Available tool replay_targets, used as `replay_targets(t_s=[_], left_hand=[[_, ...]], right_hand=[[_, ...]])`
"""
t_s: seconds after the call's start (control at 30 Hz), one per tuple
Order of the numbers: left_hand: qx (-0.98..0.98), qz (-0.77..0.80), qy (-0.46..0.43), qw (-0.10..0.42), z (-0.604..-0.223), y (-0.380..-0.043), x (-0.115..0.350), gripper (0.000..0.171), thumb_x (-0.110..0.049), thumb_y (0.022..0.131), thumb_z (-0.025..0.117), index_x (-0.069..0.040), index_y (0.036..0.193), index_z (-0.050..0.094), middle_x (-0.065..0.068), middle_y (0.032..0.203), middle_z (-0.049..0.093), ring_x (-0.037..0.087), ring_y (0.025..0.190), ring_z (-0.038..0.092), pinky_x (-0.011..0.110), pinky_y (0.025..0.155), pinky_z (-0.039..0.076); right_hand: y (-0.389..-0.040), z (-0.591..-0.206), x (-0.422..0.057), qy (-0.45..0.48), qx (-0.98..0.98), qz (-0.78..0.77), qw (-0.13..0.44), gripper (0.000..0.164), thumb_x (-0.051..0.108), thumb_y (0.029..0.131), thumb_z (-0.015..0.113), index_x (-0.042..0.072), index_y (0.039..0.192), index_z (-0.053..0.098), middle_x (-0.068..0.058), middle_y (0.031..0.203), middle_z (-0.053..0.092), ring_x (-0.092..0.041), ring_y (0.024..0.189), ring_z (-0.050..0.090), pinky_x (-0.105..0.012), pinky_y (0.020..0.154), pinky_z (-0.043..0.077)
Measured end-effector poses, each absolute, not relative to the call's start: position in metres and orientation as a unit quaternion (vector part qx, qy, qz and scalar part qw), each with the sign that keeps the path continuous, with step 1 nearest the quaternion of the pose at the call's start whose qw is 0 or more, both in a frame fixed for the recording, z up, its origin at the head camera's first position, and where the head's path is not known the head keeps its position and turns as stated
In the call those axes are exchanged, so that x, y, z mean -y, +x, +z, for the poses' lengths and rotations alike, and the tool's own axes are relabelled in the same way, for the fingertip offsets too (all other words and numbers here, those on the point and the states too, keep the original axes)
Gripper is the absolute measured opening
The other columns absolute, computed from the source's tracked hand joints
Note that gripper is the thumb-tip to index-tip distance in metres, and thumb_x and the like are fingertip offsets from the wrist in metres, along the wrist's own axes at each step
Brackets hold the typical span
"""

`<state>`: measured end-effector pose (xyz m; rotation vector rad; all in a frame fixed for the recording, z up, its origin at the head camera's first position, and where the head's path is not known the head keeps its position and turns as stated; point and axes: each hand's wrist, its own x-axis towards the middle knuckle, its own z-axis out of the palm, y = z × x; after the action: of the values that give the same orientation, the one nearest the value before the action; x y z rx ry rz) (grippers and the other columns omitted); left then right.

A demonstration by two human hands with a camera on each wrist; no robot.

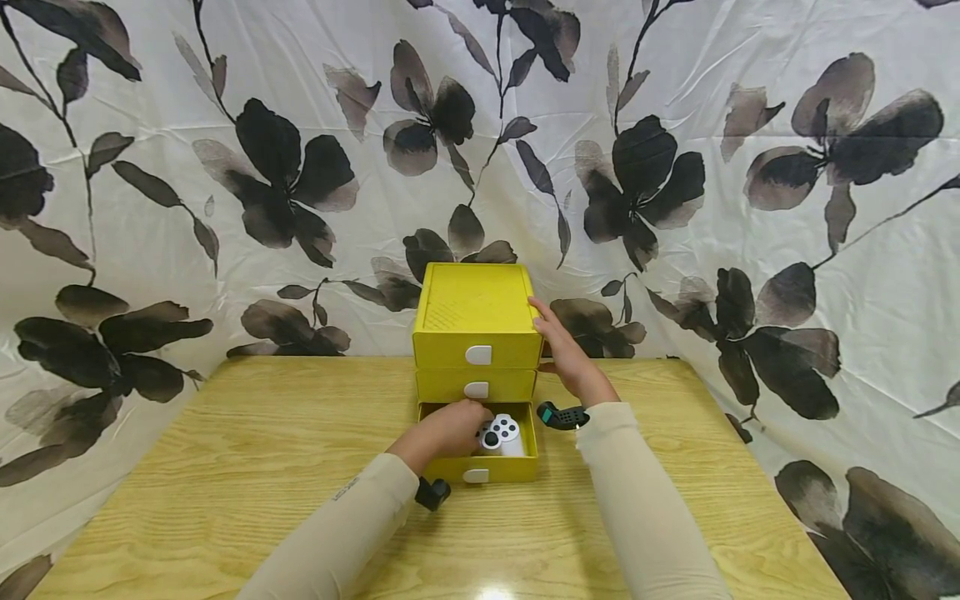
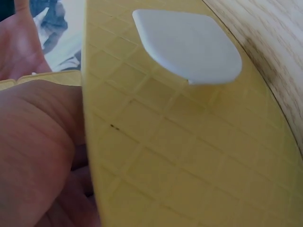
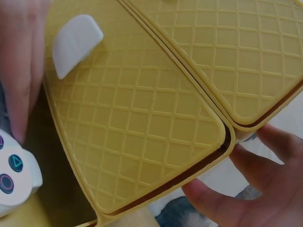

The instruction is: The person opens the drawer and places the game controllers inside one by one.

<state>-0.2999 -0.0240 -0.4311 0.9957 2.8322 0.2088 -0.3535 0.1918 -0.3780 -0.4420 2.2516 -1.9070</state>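
Observation:
A yellow drawer unit [image 1: 476, 300] stands on the table, its bottom drawer [image 1: 517, 472] pulled out. Inside that drawer lies a white game controller [image 1: 512, 437] with dark buttons and a black stick. My left hand [image 1: 448, 429] reaches over the drawer's front and holds the controller by its left part; its fingertips are mostly hidden. In the right wrist view, the controller's round button cluster [image 3: 16, 175] shows beside the left fingers. My right hand [image 1: 567, 354] rests against the unit's right side, its spread fingers [image 3: 215, 201] touching the edges of the upper drawers.
Two upper drawers with white tabs [image 1: 478, 355] are closed. The wooden table [image 1: 300, 450] extends on both sides of the unit. Behind hangs a white cloth with dark flowers [image 1: 300, 183]. Black cameras [image 1: 562, 416] are strapped to both wrists.

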Motion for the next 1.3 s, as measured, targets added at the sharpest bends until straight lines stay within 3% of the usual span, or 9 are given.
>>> replay_targets(t_s=[0.17, 0.37, 0.73, 1.03, 1.3], left_hand=[[-0.939, 0.068, 0.329, 0.073, -0.431, -0.301, 0.025, 0.021, -0.015, 0.086, 0.072, -0.010, 0.106, 0.067, -0.004, 0.085, 0.062, 0.011, 0.073, 0.049, 0.025, 0.071, 0.045], [-0.940, 0.073, 0.321, 0.086, -0.432, -0.300, 0.026, 0.027, -0.016, 0.087, 0.070, -0.010, 0.113, 0.067, -0.003, 0.094, 0.067, 0.010, 0.076, 0.050, 0.025, 0.075, 0.047], [-0.942, 0.102, 0.307, 0.093, -0.435, -0.296, 0.030, 0.038, -0.016, 0.091, 0.066, -0.007, 0.128, 0.062, 0.005, 0.120, 0.068, 0.014, 0.100, 0.062, 0.033, 0.094, 0.050], [-0.935, 0.124, 0.324, 0.067, -0.433, -0.288, 0.036, 0.033, -0.015, 0.094, 0.059, -0.007, 0.126, 0.063, 0.007, 0.122, 0.066, 0.021, 0.112, 0.062, 0.037, 0.097, 0.049], [-0.936, 0.145, 0.320, 0.029, -0.425, -0.277, 0.040, 0.033, -0.016, 0.095, 0.058, -0.003, 0.125, 0.063, 0.010, 0.123, 0.066, 0.028, 0.116, 0.060, 0.042, 0.101, 0.047]], right_hand=[[-0.353, -0.377, -0.190, -0.146, -0.752, -0.638, 0.077, 0.053, 0.051, 0.100, 0.031, 0.046, 0.151, 0.017, -0.002, 0.163, 0.009, -0.042, 0.141, 0.031, -0.068, 0.107, 0.030], [-0.353, -0.376, -0.190, -0.147, -0.753, -0.636, 0.083, 0.054, 0.051, 0.100, 0.031, 0.045, 0.152, 0.015, -0.003, 0.163, 0.009, -0.043, 0.140, 0.032, -0.069, 0.107, 0.030], [-0.336, -0.347, -0.185, -0.144, -0.743, -0.644, 0.112, 0.057, 0.027, 0.102, 0.029, 0.031, 0.156, 0.013, -0.012, 0.163, 0.004, -0.050, 0.139, 0.027, -0.073, 0.103, 0.029], [-0.352, -0.365, -0.186, -0.129, -0.746, -0.646, 0.099, 0.049, 0.033, 0.101, 0.031, 0.037, 0.150, 0.025, -0.007, 0.161, 0.012, -0.045, 0.137, 0.032, -0.073, 0.103, 0.029], [-0.353, -0.366, -0.184, -0.132, -0.753, -0.638, 0.090, 0.049, 0.040, 0.101, 0.033, 0.037, 0.149, 0.024, -0.005, 0.161, 0.010, -0.044, 0.140, 0.028, -0.075, 0.101, 0.029]])
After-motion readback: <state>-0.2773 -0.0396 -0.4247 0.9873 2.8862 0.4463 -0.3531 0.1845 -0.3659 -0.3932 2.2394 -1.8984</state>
